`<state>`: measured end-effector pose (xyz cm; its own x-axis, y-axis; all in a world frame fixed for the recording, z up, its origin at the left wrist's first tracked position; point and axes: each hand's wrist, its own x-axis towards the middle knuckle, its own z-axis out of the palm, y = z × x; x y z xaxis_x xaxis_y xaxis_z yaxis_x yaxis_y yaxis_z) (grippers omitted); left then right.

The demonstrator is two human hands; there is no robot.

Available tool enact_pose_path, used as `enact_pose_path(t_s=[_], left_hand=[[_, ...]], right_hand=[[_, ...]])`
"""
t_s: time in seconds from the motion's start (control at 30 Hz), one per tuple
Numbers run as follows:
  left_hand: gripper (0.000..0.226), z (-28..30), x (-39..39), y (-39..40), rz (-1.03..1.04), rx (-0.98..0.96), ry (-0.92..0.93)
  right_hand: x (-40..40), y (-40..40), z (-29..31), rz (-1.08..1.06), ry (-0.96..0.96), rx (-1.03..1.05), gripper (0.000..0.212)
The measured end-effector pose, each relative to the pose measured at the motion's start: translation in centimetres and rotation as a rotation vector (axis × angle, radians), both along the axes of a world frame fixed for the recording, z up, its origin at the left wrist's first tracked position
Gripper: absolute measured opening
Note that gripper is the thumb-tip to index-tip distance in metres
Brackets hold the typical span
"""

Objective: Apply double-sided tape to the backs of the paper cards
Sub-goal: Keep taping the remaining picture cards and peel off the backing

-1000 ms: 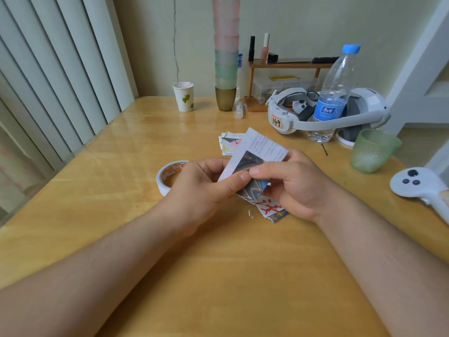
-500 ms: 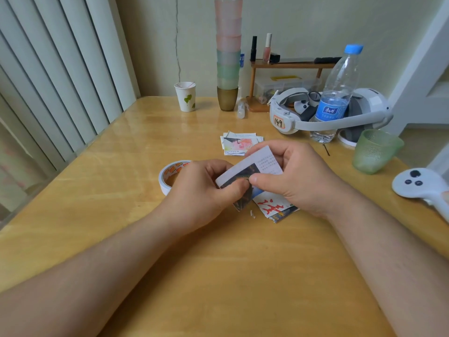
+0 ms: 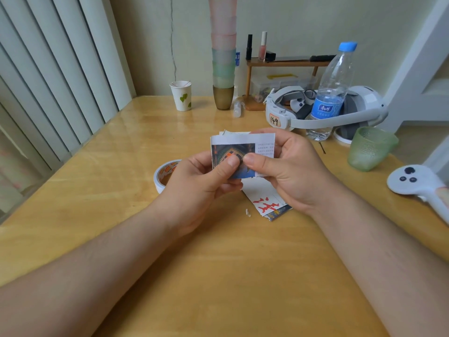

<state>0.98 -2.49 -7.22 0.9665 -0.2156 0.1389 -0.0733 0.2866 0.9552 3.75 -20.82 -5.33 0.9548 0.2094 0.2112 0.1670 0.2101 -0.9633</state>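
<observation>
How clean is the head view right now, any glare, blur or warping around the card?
Head view: soft, even light; pale glare on the table beside the blinds. The card, pinched by the left hand and right hand, shows its picture, but its small print is too fine to read. Wide-angle warping bends the blinds and stretches the forearms at the bottom edge.

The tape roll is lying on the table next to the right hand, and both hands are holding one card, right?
Not quite. The head view shows the tape roll beside the left hand, not the right hand. It does lie on the table, and both hands hold one card.
</observation>
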Motion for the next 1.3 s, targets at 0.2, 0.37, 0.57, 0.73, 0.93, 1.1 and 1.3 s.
enact_pose_path(t_s=[0.2,0.37,0.57,0.73,0.93,1.1,1.3], left_hand=[[0.026,-0.2,0.2,-0.1,0.047,0.032,-0.013],[0.026,-0.6,1.5,0.9,0.305,0.338,-0.199],[0.024,0.2,2.3,1.7,0.331,0.615,-0.273],[0.008,1.8,3.4,2.2,0.379,0.662,-0.203],[0.02,2.5,6.5,1.6,0.353,0.812,-0.206],[0.025,2.9,10.8,1.3,0.375,1.056,-0.197],[0.023,2.5,14.5,1.2,0.373,1.187,-0.124]], right_hand=[[-0.2,-0.9,-0.1,0.016,0.056,-0.135,0.03],[0.1,-1.2,-0.6,-0.103,0.009,-0.291,0.02],[0.2,-0.5,-0.8,-0.294,-0.059,-0.341,0.018],[0.9,-0.4,-0.1,-0.436,-0.038,-0.349,0.006],[3.1,0.8,-0.7,-0.525,-0.077,-0.529,0.014],[7.2,1.0,0.5,-0.532,-0.088,-0.726,0.009],[10.6,1.3,0.0,-0.505,-0.135,-1.02,0.015]])
